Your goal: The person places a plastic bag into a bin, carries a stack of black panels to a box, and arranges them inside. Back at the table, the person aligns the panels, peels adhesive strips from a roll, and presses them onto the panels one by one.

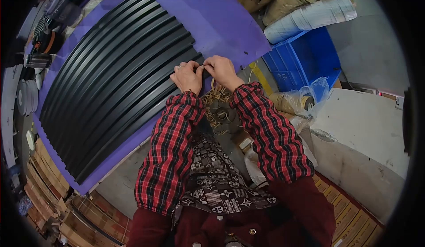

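Note:
Long black ribbed strips [119, 65] lie side by side across a purple-covered table [230, 16]. At their right ends, near the table edge, my two hands almost meet. My left hand [187, 76], with a ring on one finger, rests over the end of a strip, its fingers curled around it and the thumb pressed in. Beside it, my right hand [221, 71] pinches with thumb and forefinger at the strip's tip; a small dark bit shows between the hands, too little to name. Tangled tan bands [214, 109] hang below my hands.
A blue plastic crate [292, 63] stands right of the table, with a white wrapped roll [312, 20] above it. A plastic-wrapped tan spool [292, 103] and a white-topped surface [358, 127] are at the right. Cardboard [84, 225] is stacked lower left.

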The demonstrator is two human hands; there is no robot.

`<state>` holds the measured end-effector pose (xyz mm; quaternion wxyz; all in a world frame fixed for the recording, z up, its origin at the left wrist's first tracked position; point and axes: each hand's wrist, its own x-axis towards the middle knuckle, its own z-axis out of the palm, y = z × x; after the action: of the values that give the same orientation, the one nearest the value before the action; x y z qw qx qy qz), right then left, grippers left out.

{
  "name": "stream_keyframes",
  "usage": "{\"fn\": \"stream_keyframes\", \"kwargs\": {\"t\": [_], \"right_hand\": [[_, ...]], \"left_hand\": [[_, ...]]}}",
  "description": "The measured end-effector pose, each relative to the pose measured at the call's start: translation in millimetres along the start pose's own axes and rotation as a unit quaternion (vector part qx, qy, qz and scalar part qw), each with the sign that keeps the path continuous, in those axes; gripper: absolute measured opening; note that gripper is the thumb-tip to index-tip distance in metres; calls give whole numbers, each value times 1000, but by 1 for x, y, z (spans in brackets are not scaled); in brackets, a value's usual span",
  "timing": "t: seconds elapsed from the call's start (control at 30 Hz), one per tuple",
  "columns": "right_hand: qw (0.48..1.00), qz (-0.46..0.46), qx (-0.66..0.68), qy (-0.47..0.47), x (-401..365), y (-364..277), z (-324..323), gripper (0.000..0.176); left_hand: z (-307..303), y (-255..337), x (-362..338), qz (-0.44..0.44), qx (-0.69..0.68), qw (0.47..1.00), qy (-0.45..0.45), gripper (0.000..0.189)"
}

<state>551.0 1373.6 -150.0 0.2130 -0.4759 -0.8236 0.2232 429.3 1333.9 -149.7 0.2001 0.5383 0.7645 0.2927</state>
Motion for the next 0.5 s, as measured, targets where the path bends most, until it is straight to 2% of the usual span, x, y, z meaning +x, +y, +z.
{"fn": "stream_keyframes", "kwargs": {"t": [0.07, 0.17, 0.23, 0.27, 0.3, 0.33, 0.37, 0.4, 0.47, 0.5], "right_hand": [[999, -16, -47, -8, 0, -5, -3, 11], [990, -24, -133, 29, 0, -9, 6, 7], [995, 51, -79, 16, -2, -10, 8, 10], [992, 102, 70, 6, -5, -11, 5, 10], [992, 101, 70, 6, -7, -15, 5, 10], [955, 110, 276, 5, -10, -26, 1, 13], [875, 116, 470, 6, -15, -37, -5, 15], [876, 114, 468, 9, -14, -46, -15, 15], [844, 110, 525, -1, -10, -65, -40, 20], [845, 104, 524, 10, -10, -73, -49, 20]], "left_hand": [[0, -2, -3, 9, -6, 1000, 15, 14], [2, -4, -4, 20, -12, 999, 29, 14], [4, -5, -4, 20, 3, 999, 44, 14], [5, -5, -4, 17, 3, 999, 42, 15], [5, -5, -2, 17, 3, 999, 42, 15], [4, -4, -2, 15, 21, 999, 42, 15], [4, -2, -3, 14, 40, 998, 40, 14], [2, -3, -5, 17, 39, 998, 41, 14], [-8, -10, -11, 96, -92, 991, 0, 18], [-19, -12, -20, 70, -254, 961, -86, 30]]}}
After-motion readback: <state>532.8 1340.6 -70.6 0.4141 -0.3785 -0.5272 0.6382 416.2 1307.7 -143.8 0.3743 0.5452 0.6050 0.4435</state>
